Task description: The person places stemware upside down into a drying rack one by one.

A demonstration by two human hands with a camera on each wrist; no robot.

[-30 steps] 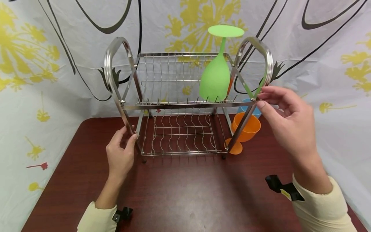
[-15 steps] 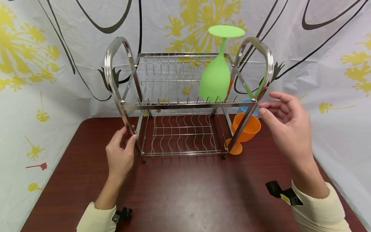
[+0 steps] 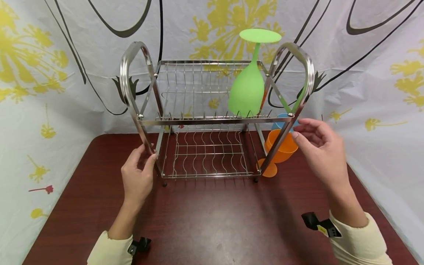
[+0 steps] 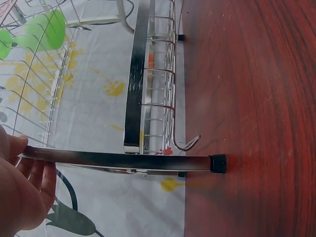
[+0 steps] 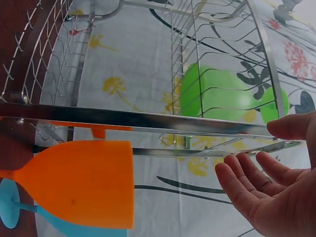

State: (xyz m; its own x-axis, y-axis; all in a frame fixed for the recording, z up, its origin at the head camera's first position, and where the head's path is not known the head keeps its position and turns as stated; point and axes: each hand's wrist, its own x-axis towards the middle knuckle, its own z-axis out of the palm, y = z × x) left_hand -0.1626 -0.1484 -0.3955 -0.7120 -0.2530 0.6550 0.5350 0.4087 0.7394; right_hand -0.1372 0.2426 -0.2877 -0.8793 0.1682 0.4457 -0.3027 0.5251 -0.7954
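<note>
A two-tier metal dish rack (image 3: 212, 121) stands on the table. Its left front leg is between the thumb and fingers of my left hand (image 3: 137, 176), which grips it low down. Upside down on the upper tier, at the right, sits a green goblet (image 3: 246, 88). My right hand (image 3: 322, 154) is beside the rack's right front leg, fingers loosely bent, holding nothing. Close to its fingertips an orange goblet (image 3: 289, 147) stands upright, partly behind that leg. A blue goblet (image 5: 79, 227) is beside the orange one, mostly hidden in the head view.
The dark red-brown table (image 3: 212, 224) extends in front of the rack. A patterned white sheet (image 3: 59, 110) hangs behind and along the sides. In the right wrist view, an orange patch (image 5: 98, 133) shows behind the rack's leg; what it belongs to is unclear.
My right hand has come away from the joint at the rack's right side and moved down towards the orange and blue goblets. The left hand keeps its hold on the leg.
</note>
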